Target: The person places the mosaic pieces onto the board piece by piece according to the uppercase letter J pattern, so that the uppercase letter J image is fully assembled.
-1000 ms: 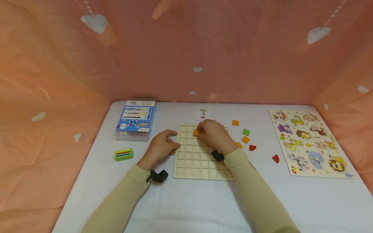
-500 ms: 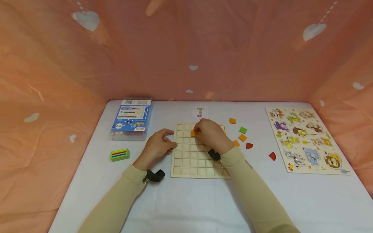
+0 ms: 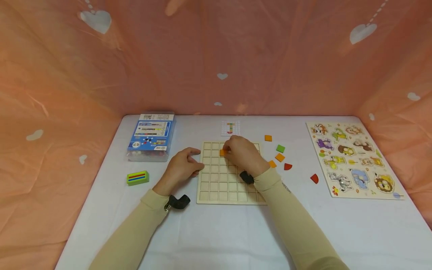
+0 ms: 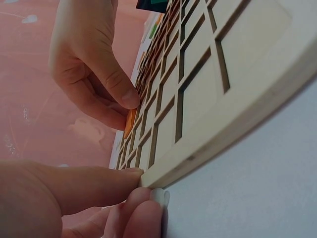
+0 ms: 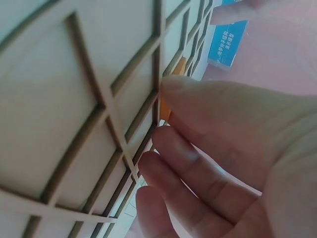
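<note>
A wooden grid board [image 3: 214, 185] lies flat on the table, divided into square cells by raised ridges. An orange square tile [image 3: 222, 152] is on its upper part, pinched between the thumb and a finger of my right hand [image 3: 243, 152]. In the right wrist view the orange tile [image 5: 166, 106] is partly covered by the thumb, and the other fingers are bent. Beside the board's left edge, my left hand [image 3: 180, 165] holds that edge, with the thumb [image 4: 106, 186] on it and the fingertips [image 4: 143, 213] curled against the side in the left wrist view.
Right of the board lie orange tiles [image 3: 279, 157], a green tile [image 3: 280, 149] and red quarter-round pieces [image 3: 314, 178]. A pattern card [image 3: 231, 128] lies behind. An animal puzzle board [image 3: 354, 161] is far right; a blue-labelled box [image 3: 152, 137] and green block [image 3: 137, 178] are left.
The head view has shifted slightly, so everything appears a little further left and up. My right hand keeps its pinch on the orange tile, and my left hand stays at the board's edge.
</note>
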